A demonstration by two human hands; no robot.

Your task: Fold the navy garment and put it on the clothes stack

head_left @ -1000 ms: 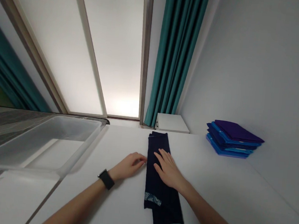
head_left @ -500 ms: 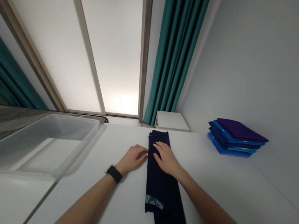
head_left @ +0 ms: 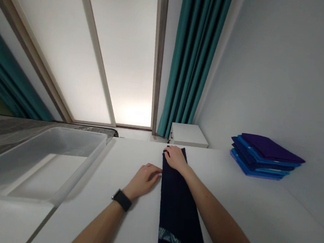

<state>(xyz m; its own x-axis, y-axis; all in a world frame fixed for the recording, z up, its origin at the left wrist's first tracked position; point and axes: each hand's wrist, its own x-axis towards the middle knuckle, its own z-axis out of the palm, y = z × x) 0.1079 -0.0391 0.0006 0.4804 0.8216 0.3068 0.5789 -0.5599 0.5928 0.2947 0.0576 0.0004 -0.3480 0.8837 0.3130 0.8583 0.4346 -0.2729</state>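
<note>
A long, narrow folded strip of dark navy cloth [head_left: 177, 203] lies on the white table [head_left: 242, 209], running away from me. A patterned light-blue label shows near its close end. My right hand [head_left: 175, 157] rests at the cloth's far end, fingers curled over the far left corner. My left hand [head_left: 144, 178], with a black watch on the wrist, lies on the table at the cloth's left edge, fingertips touching it, fingers bent.
A stack of folded blue and purple cloths [head_left: 264, 156] sits at the far right by the wall. A clear plastic bin [head_left: 40, 159] stands on the left. A small white cabinet [head_left: 188, 134] and teal curtain [head_left: 192, 59] are behind the table.
My right hand slid along the cloth from its middle to the far end. The left hand stayed at the left edge. The view shifted slightly.
</note>
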